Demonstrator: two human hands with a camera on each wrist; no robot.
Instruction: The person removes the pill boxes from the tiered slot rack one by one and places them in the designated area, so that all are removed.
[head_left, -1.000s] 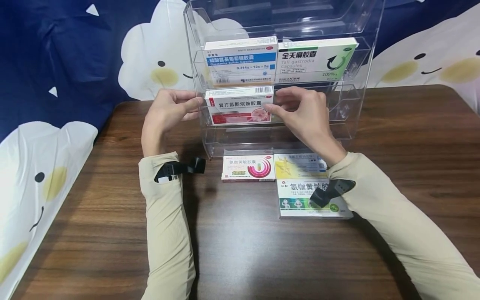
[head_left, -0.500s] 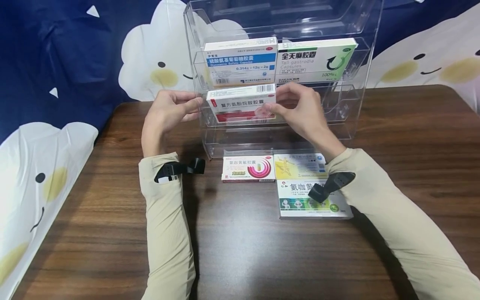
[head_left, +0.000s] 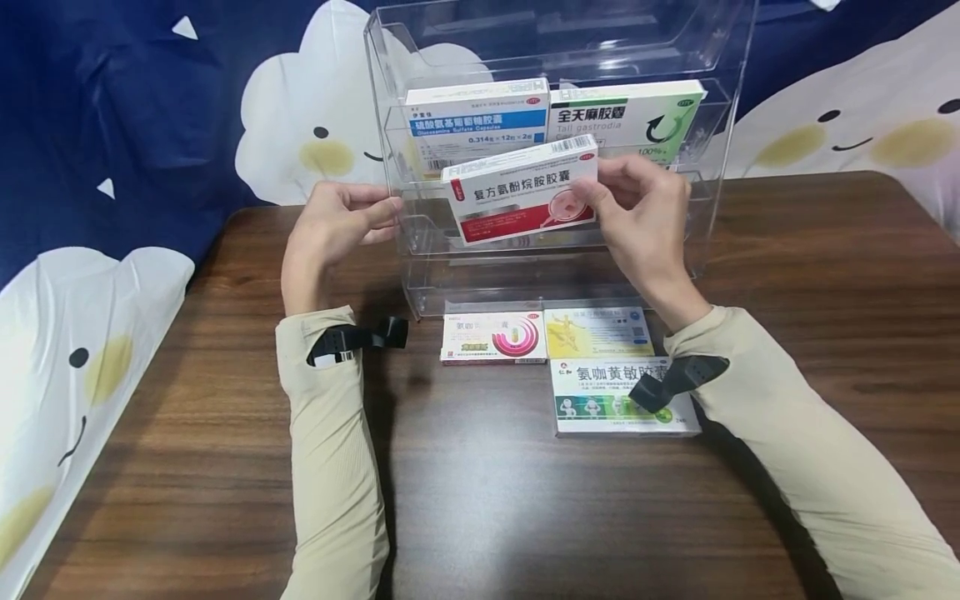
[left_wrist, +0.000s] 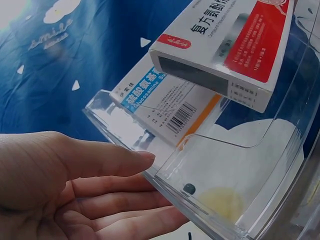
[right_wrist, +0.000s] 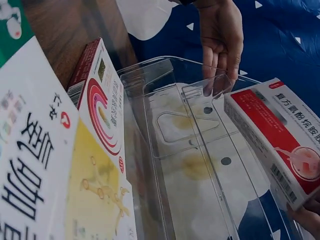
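My right hand point(head_left: 647, 218) pinches a white-and-red medicine box point(head_left: 525, 196) at its right end, thumb on the front. The box is tilted, right end higher, in front of the clear display rack point(head_left: 487, 283); the left wrist view shows it apart from the tier below. My left hand point(head_left: 330, 229) touches the rack's left side, its fingers fairly straight in the left wrist view. Behind the held box, a blue-and-white medicine box point(head_left: 480, 125) and a green-and-white medicine box point(head_left: 630, 117) stand side by side in a rack tier, partly covered.
Lying on the wooden table point(head_left: 465, 500) before the rack are a pink-ringed medicine box point(head_left: 492, 337), a yellow-and-white box point(head_left: 596, 332) and a larger green-and-white box point(head_left: 622, 400). A patterned blue cloth point(head_left: 150, 125) hangs behind.
The red-and-white medicine box has come up and to the right out of its rack tier in my right hand and now tilts. My left hand keeps its place at the rack's side.
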